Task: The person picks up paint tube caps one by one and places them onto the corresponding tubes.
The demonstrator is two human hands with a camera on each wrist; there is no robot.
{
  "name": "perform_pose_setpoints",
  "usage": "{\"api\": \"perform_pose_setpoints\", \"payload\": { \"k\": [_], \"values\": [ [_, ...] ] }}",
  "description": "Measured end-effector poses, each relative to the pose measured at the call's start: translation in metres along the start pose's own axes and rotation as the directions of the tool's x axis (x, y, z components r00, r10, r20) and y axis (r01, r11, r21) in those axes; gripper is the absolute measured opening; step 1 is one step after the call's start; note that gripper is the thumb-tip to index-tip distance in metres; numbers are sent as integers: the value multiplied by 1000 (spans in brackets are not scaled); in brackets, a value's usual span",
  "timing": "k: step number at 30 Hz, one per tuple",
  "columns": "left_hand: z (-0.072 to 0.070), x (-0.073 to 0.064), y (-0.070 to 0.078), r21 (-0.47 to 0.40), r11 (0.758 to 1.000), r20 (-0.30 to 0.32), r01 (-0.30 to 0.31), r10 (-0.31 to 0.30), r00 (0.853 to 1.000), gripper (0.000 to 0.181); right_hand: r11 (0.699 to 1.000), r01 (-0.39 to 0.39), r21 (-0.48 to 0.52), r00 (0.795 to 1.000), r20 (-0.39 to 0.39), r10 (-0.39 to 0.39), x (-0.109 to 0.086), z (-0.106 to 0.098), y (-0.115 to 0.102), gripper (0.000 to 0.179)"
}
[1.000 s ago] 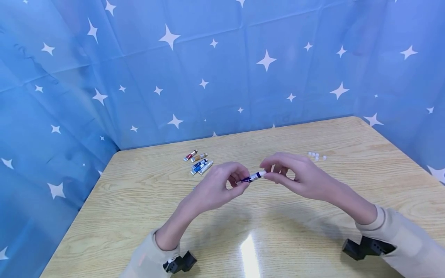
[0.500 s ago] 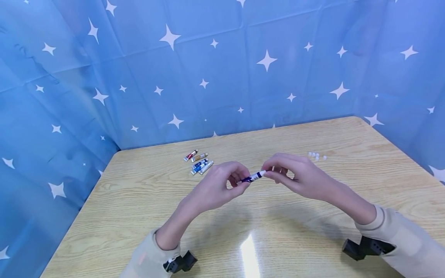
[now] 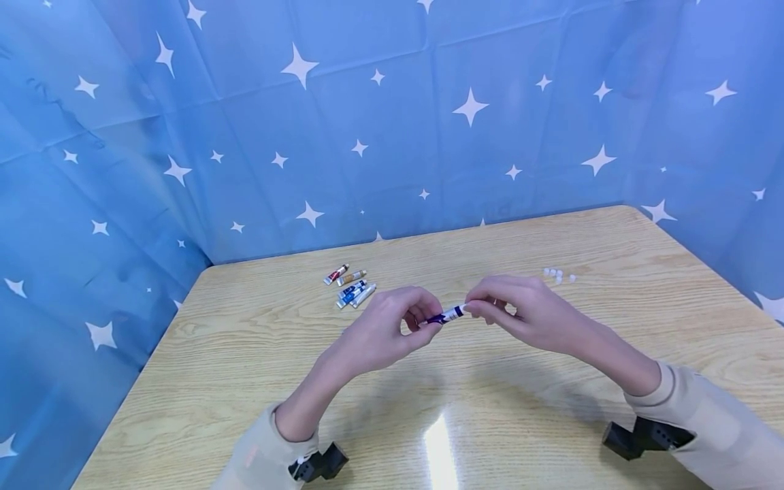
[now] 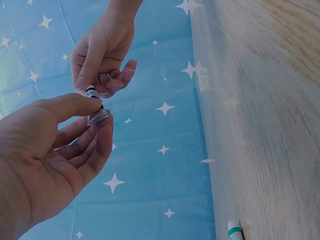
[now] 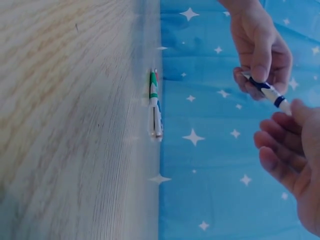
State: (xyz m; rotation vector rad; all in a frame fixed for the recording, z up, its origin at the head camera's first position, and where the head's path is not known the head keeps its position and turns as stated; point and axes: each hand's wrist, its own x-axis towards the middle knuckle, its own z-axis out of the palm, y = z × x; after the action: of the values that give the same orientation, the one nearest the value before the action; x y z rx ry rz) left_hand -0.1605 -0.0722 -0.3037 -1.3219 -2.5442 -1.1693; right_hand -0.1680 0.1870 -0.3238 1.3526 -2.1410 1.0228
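- Paint tubes are our containers here, their contents hidden: left of the table's (image 3: 233, 381) middle, toward the far edge, we spot a red tube (image 3: 336, 274) and an ochre tube (image 3: 352, 278) side by side.
- Just nearer to us lie a dark blue tube (image 3: 354, 288), a brighter blue tube (image 3: 349, 297) and a silvery tube (image 3: 364, 295), bunched close.
- And from the left wrist we catch a green-banded tube (image 4: 235, 231), partly cut off by the frame.
- Over toward the far right corner, we have small white pieces (image 3: 559, 273) clustered on the wood, one slightly apart.
- Beyond the far edge hangs a blue cloth (image 3: 392, 184) with white stars; our left hand (image 3: 388, 327) blocks some tabletop.
- Centre stage, the purple-and-white paint tube (image 3: 450, 314), slim, dark-banded, flat and silvery at its tail, tilts in the air above mid-table, between the hands.
- Our left hand pinches its tail end, thumb on top; our right hand (image 3: 540, 313) has its white tip between thumb and fingers, covering part of it.
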Motion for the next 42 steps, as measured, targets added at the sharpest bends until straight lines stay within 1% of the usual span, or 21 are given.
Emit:
{"api": "perform_pose_setpoints", "payload": {
  "k": [2,6,8,10,14,17,20,26,28,32,37,42],
  "values": [
    [0,0,0,-1,1000,2,2,-2,1000,11,1000,-27,-7,1000,13,27,0,-1,-1,8],
    [-1,0,1,-4,1000,5,7,-7,1000,11,997,-83,-5,996,39,84,0,-4,-3,16],
    [-2,0,1,-4,1000,7,12,-12,1000,10,996,-94,-2,994,46,94,0,-5,-3,21],
    [-2,0,1,-2,1000,9,15,-15,1000,10,996,-84,4,996,43,84,0,-5,-3,26],
    [-2,0,1,-6,1000,9,14,-14,1000,10,999,-30,19,999,28,30,2,-4,-3,33],
    [-2,0,1,-8,1000,8,9,-9,1000,10,1000,3,31,1000,26,-4,3,-3,-4,32],
    [-2,0,1,-4,1000,6,7,-7,1000,10,999,9,31,1000,27,-10,3,-1,-4,29],
    [-1,0,0,6,1000,-1,-1,1,1000,11,1000,15,15,1000,7,-15,1,1,-2,12],
    [-1,0,0,6,1000,-2,-5,5,1000,10,1000,23,9,1000,0,-23,1,2,-1,9],
    [-1,0,0,6,1000,-4,-11,11,1000,11,1000,29,5,1000,-5,-29,0,2,-1,9],
    [0,0,1,8,1000,-10,-14,15,1000,11,1000,28,7,1000,8,-28,0,3,-1,9],
    [1,0,2,3,1000,-23,-27,27,999,11,1000,-10,-11,999,39,10,-2,2,-1,11]
  ]
}}
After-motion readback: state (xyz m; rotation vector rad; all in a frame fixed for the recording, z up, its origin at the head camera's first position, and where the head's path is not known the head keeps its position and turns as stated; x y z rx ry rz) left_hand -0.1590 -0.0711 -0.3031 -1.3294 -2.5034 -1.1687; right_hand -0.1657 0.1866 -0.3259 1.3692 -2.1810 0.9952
